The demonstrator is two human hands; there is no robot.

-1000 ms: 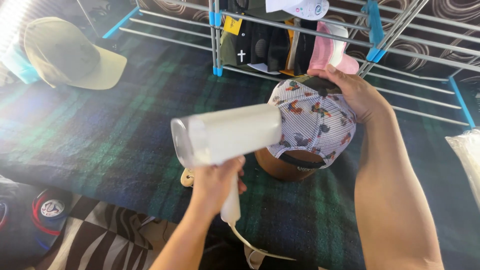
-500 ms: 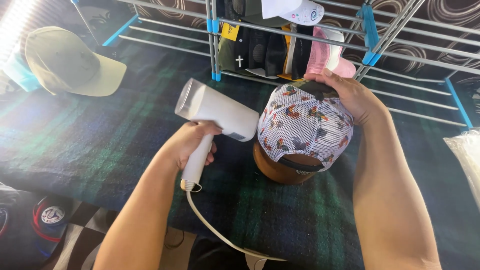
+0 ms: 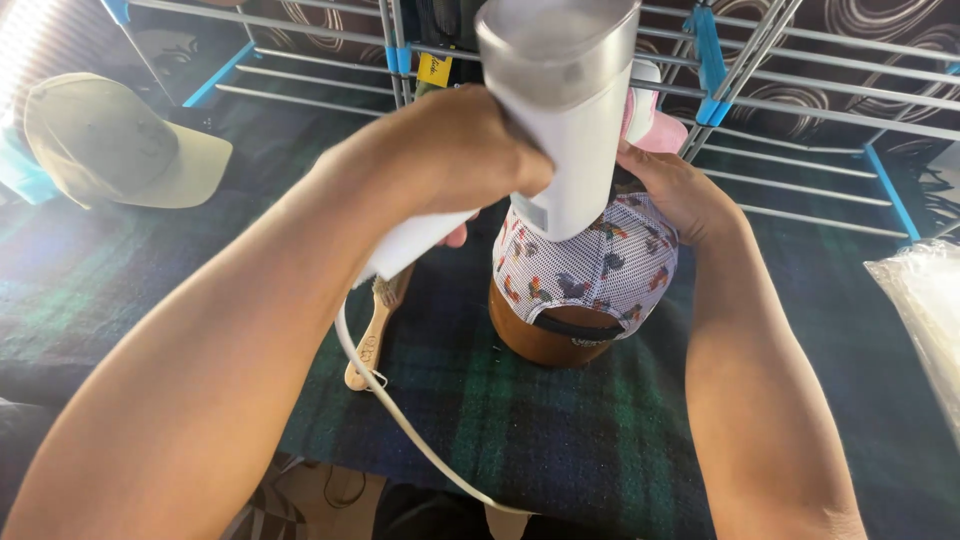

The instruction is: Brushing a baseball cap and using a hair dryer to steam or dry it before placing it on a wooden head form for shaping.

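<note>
Left hand gripping white handheld steamer — pointing down at patterned cap; right hand steadying cap on brown form.

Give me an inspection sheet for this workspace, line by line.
Surface: dark green plaid cloth.
Job's things: white handheld steamer raised over a patterned mesh cap, which sits on a brown rounded form.
Clutter: wooden brush beside the form; beige cap far left; clear plastic bag at right edge.
Hands: left hand grips the steamer; right hand rests on the cap's far side.
Cables: white cord trails from the steamer toward the camera.
Surroundings: metal rack with blue joints behind.
</note>
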